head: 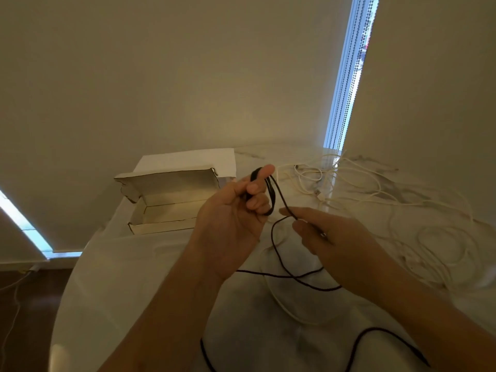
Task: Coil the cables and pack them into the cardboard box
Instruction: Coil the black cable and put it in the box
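Left hand (236,208) grips loops of a thin black cable (276,253), right hand (330,237) pinches its strand, between an open white cardboard box (161,208) and tangled white cables (375,200) on a white table (112,291)

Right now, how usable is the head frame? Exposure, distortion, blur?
Head view: dim, warm cast indoors, window strip blown out bluish; wide-angle bends the table edge and walls; white cables wash into the pale table; black cable reads clearly between left hand and right hand; slight softness at the edges.
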A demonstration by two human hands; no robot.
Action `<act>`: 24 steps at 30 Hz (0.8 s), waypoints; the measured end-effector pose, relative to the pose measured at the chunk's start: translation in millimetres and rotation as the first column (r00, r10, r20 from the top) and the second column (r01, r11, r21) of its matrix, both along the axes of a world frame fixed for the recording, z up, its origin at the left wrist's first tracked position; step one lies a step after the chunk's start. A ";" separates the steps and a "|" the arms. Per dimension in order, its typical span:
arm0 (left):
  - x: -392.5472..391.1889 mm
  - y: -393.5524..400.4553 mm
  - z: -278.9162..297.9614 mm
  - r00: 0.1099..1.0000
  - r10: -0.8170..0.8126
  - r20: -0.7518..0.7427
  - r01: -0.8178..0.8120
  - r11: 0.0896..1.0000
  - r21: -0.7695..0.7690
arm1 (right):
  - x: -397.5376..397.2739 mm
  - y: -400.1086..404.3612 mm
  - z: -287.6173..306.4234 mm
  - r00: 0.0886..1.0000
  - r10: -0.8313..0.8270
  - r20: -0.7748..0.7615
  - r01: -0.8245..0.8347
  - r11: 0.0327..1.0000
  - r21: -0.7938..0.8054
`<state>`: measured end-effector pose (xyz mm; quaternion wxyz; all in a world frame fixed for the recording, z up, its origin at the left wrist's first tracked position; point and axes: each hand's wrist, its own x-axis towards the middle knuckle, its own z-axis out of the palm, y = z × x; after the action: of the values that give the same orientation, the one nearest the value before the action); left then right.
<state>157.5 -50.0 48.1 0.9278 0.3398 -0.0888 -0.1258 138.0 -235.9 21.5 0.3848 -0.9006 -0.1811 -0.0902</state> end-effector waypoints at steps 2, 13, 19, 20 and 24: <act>3.3 2.5 -0.5 0.998 0.064 0.010 -0.064 0.998 0.010 | -3.6 5.5 -1.9 0.999 0.033 -0.002 -0.033 0.999 -0.021; 8.2 0.1 -5.9 0.930 0.358 0.087 -0.364 0.928 0.073 | -31.6 14.5 18.0 0.971 0.153 0.182 -0.095 0.951 -0.293; 9.5 -2.4 -10.9 0.865 0.438 0.242 -0.500 0.726 0.472 | -41.8 17.2 27.3 0.938 0.193 0.289 -0.097 0.944 -0.317; 7.5 -5.3 -12.1 0.873 0.404 0.275 -0.487 0.677 0.552 | -41.9 16.6 29.1 0.931 0.188 0.312 -0.088 0.947 -0.307; -0.7 -12.7 -11.1 0.930 0.257 0.262 -0.367 0.654 0.661 | -36.5 10.4 33.5 0.912 0.118 0.393 -0.026 0.972 -0.232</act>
<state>156.7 -62.7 37.0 0.7278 0.6836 -0.0419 0.0369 101.4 -225.5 55.0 0.2390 -0.8924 -0.2988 -0.2390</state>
